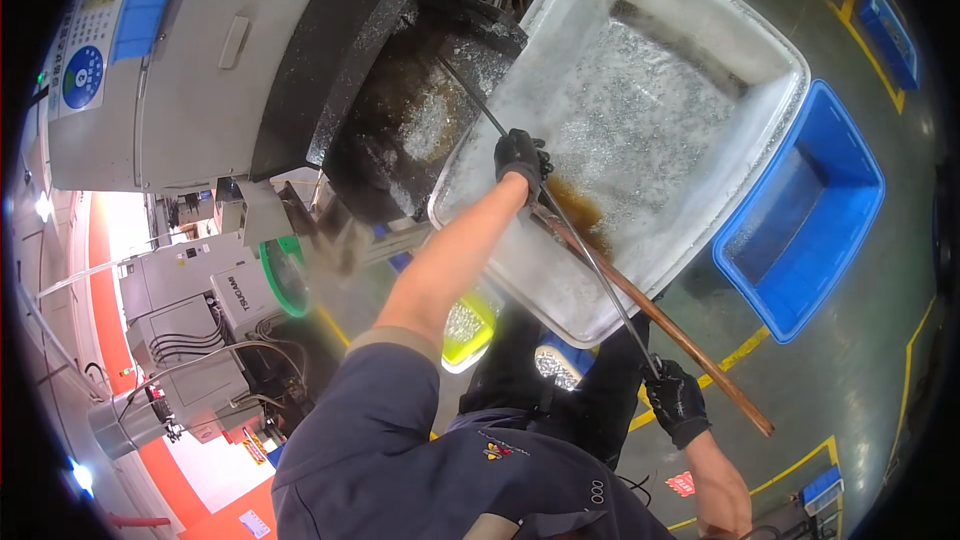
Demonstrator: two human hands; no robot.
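A long thin metal rod (606,270) runs slantwise across the white tub (552,292). My left hand (520,158), in a black glove, is closed around its middle. Near its lower end, my right hand (677,402), also gloved in black, grips the same rod. Its far tip reaches into a dark, dirty metal trough (385,115) with silvery shavings in it. A brown wooden stick (668,320) lies over the tub's near side, its end sticking out past my right hand. Inside the tub is a spread of fine metal shavings (640,105) with a brown wet stain.
A blue bin (850,245) stands right of the tub. The grey machine housing (205,90) rises at left. Below the tub are a yellow-green container (478,325) and a smaller container of shavings (556,365). Another blue bin (888,38) sits at far right.
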